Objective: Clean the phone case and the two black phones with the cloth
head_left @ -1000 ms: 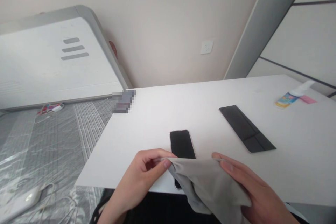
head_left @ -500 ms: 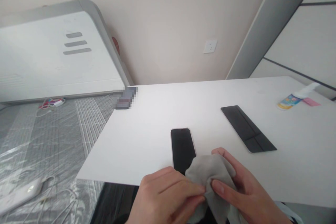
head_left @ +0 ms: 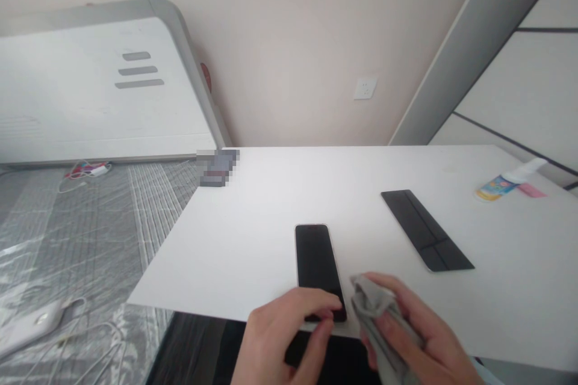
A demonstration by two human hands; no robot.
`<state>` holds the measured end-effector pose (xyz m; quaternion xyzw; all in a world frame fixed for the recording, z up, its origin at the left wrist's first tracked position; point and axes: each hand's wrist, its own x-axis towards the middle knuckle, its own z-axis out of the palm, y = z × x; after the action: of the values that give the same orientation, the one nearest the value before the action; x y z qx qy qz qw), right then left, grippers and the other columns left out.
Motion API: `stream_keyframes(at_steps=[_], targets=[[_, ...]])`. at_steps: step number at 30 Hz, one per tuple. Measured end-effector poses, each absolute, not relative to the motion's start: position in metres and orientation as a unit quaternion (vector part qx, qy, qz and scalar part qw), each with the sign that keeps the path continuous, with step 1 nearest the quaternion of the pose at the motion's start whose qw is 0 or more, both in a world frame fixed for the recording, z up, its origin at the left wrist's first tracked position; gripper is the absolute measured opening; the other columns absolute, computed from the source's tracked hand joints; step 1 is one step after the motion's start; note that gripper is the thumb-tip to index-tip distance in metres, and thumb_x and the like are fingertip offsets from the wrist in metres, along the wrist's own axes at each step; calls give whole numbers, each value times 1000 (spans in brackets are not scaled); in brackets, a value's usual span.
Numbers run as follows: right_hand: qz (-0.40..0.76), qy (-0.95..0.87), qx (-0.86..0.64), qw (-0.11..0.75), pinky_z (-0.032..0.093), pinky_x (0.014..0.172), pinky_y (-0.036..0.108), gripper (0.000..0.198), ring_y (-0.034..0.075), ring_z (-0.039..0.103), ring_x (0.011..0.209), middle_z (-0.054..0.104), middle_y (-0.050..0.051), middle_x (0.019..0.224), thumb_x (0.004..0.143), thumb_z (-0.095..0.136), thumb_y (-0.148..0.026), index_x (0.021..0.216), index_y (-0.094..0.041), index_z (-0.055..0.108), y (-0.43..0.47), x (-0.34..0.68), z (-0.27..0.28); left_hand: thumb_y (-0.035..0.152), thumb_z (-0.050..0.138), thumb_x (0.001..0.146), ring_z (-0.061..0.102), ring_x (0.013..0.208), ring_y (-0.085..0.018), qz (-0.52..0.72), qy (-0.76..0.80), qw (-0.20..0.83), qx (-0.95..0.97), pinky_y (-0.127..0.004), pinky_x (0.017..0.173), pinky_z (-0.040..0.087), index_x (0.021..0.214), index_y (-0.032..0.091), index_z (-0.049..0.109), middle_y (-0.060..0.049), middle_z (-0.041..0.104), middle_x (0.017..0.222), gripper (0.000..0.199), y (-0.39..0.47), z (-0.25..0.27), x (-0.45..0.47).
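Two hands worked low over the white table, and the grey cloth had just passed into the right hand alone. A second earlier it had hung as a loose sheet between both hands; now it was bunched into a narrow fold, gripped between the right thumb and fingers, just beside the near end of the smartphone. That left it compact and under one hand's control, with the left hand free.

The left fingers were curled, index and thumb slightly parted, with nothing visible between them. They hung in front of the phone's near end; whether they touched it, I could not tell. The phone lay flat, its dark screen up, close to the table's near edge.

One container showed: a spray bottle near the right side, white at the top, with a blue label and yellow at its base. Whether that yellow was liquid or print was unclear. A pink item lay just beside it, and a glossy black slab lay between bottle and phone.
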<state>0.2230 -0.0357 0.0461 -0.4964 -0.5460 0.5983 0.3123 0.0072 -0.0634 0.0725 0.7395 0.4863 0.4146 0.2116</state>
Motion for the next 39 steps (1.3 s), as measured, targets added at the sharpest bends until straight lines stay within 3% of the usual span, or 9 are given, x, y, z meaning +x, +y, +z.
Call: stream_keyframes(at_steps=[2,4,7,10,13,17,23,29,39], targets=[[463,-578,-555,378,61,61,29,42,24,74,72,77,6,86,89,63,-64,106,-26,72,-20,231,43,29,64,94,76,101,-27,354,559,112,742,-34,81,65,130,25,60,-14,74,123,36,-66,58,13],[341,-630,-574,397,60,61,28,37,25,74,77,78,7,90,87,66,-60,93,-25,74,-4,238,40,51,76,83,66,121,-43,268,612,14,744,-54,86,64,154,20,39,-28,55,147,86,-67,41,22],[254,-705,-534,391,63,76,32,26,26,75,90,79,5,98,89,66,-51,92,-27,77,15,239,42,58,84,70,51,135,-51,198,651,-24,733,-68,101,52,163,10,2,-34,45,152,133,-62,25,36],[201,-751,-484,402,61,90,36,20,24,75,100,77,3,106,93,64,-45,95,-30,78,24,234,48,39,84,72,51,137,-47,186,628,16,756,-65,106,50,161,12,-16,-30,47,153,137,-54,24,35],[158,-779,-462,393,63,86,34,23,22,74,101,75,4,111,98,58,-43,104,-30,77,31,231,50,30,89,65,52,137,-43,196,559,86,801,-59,105,54,160,18,-23,-26,43,157,147,-53,31,19],[64,-835,-440,324,66,79,38,35,24,76,97,76,8,112,106,44,-36,119,-22,74,36,228,35,23,92,63,62,123,-38,231,583,124,769,-56,98,59,161,27,-14,-19,58,140,144,-59,33,1],[-8,-919,-327,219,59,102,48,44,29,62,131,62,11,146,103,47,-25,144,-10,55,2,197,20,6,78,65,65,119,-32,302,591,115,739,-50,98,60,163,26,-7,-15,63,134,130,-66,24,-2],[-5,-947,-283,152,54,106,59,52,31,52,141,50,0,156,104,52,-39,153,-23,44,-3,195,27,14,82,66,70,113,-32,329,611,68,717,-49,92,63,163,28,-1,-19,55,147,129,-70,17,-5],[-3,-928,-329,176,42,112,63,78,39,44,145,51,6,156,94,50,-72,154,-23,44,-3,187,19,16,83,67,71,113,-31,364,612,49,700,-46,89,64,162,26,3,-19,60,141,125,-72,3,-2]])
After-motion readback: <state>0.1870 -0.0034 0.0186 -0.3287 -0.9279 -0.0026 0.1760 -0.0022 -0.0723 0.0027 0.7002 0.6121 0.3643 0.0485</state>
